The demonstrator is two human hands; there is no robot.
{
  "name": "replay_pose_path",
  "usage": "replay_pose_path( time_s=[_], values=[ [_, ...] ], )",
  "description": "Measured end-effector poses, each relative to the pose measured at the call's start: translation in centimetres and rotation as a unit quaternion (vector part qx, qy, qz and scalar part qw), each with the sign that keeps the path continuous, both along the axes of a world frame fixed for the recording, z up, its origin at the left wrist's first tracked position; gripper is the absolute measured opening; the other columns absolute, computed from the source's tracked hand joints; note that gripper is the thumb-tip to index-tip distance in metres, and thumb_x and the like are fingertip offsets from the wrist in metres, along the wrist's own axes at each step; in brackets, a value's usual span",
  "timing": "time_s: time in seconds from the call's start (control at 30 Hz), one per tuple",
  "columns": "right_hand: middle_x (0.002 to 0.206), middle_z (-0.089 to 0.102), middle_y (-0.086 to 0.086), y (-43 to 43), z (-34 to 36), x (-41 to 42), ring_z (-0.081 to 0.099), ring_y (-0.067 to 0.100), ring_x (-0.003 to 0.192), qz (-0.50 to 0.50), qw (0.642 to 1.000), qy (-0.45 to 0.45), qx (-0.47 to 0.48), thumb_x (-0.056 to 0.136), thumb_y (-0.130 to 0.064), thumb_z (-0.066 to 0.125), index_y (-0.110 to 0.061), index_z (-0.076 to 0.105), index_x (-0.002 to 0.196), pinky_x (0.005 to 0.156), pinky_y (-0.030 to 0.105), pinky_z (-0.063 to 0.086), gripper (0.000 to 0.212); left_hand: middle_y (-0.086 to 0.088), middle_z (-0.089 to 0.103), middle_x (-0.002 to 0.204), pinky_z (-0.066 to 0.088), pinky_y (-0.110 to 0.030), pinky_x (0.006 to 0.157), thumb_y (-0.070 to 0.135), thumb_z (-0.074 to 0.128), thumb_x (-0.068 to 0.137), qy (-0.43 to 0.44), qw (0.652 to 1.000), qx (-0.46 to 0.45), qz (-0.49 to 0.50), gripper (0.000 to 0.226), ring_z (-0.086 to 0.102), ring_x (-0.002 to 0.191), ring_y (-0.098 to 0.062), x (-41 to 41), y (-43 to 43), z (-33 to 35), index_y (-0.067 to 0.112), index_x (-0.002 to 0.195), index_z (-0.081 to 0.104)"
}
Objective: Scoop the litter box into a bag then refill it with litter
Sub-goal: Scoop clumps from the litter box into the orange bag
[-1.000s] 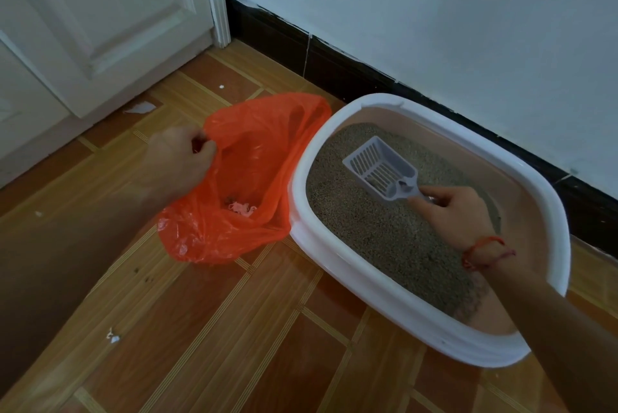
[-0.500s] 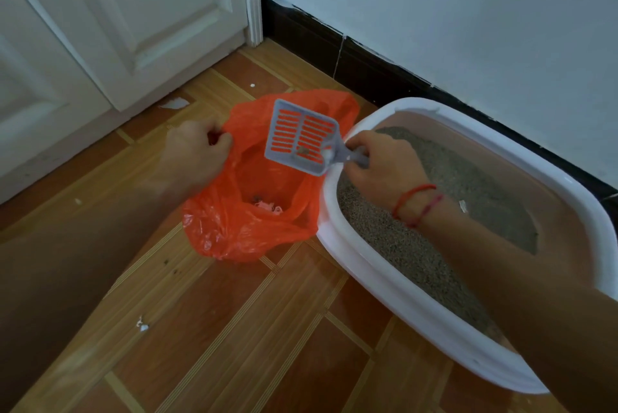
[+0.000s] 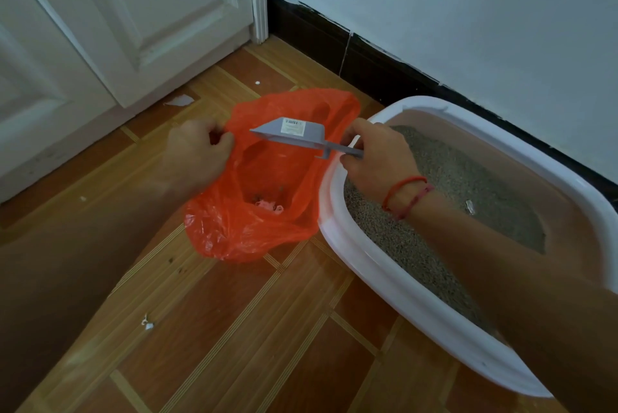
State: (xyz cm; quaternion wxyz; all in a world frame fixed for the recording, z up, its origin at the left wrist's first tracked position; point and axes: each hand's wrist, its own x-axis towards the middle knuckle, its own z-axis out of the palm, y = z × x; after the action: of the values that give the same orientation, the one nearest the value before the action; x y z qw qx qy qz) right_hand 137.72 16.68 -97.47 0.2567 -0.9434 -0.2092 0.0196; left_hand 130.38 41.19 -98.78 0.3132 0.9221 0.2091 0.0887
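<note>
The left hand (image 3: 197, 152) pinched the rim of the orange bag (image 3: 234, 232) and held it up. Its fingers (image 3: 223, 140) were curled tight on the thin plastic. The bag sat on the floor (image 3: 254, 329), and its open mouth was just right of those fingers. Some pink scraps (image 3: 269, 207) lay at the bottom of the bag, below the fingers.

The right hand (image 3: 376, 158) held the grey scoop (image 3: 291, 133) by its handle, with its fingers (image 3: 355, 129) curled round it. The scoop stuck out to the left of those fingers, over the open bag, between the two hands. It was tipped on its side, so a flat side with a small white sticker (image 3: 294, 128) showed. I could not tell if anything was in it.

The white box (image 3: 401, 295) stood on the floor, under and to the right of the right hand. Its near rim touched the bag. Grey litter (image 3: 468, 198) lay inside it, right of the right fingers, and one small white bit (image 3: 470, 206) lay on top of the litter. A red string (image 3: 406, 193) was tied round the right wrist.

A few white bits of paper (image 3: 147, 324) lay on the floor, nearer than the left fingers. A white door (image 3: 133, 28) was past the left fingers. A pale wall (image 3: 468, 11) with a dark baseboard (image 3: 368, 68) was past the right fingers.
</note>
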Motion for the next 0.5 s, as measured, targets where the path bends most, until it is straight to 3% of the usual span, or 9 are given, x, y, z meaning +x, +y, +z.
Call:
replay_pose_path(
  time_s=[0.2, 0.33, 0.5],
  values=[
    [0.078, 0.064, -0.001, -2.0, 0.3, 0.5, 0.061, 0.019, 0.07, -0.028, 0.999, 0.016, 0.036, 0.084, -0.021, 0.063, -0.027, 0.057, 0.09, 0.068, 0.037, 0.054, 0.01, 0.001, 0.062, 0.09, 0.036, -0.016, 0.056, 0.027, 0.052, 0.099, 0.007, 1.0, -0.004, -0.018, 0.019, 0.056, 0.073, -0.006, 0.3, -0.6, 0.0, 0.014, 0.101, 0.067],
    [0.072, 0.058, -0.013, -4.9, 0.9, 0.5, 0.054, 0.001, 0.062, -0.063, 0.996, 0.025, 0.049, 0.085, -0.02, 0.063, -0.021, 0.06, 0.096, 0.059, 0.021, 0.043, 0.011, 0.003, 0.061, 0.085, 0.037, -0.018, 0.055, 0.026, 0.052, 0.099, 0.012, 0.999, -0.003, -0.033, 0.017, 0.055, 0.072, -0.003, 0.6, -1.3, 0.0, 0.016, 0.097, 0.066],
    [0.07, 0.055, -0.015, -11.0, 1.7, 0.5, 0.053, 0.001, 0.06, -0.114, 0.993, 0.041, 0.006, 0.087, -0.025, 0.067, -0.026, 0.057, 0.1, 0.05, 0.011, 0.034, 0.017, 0.007, 0.059, 0.079, 0.037, -0.023, 0.054, 0.028, 0.053, 0.098, 0.013, 0.999, 0.0, -0.041, 0.016, 0.055, 0.069, -0.007, 1.0, -2.2, -0.2, 0.017, 0.091, 0.064]
  ],
)
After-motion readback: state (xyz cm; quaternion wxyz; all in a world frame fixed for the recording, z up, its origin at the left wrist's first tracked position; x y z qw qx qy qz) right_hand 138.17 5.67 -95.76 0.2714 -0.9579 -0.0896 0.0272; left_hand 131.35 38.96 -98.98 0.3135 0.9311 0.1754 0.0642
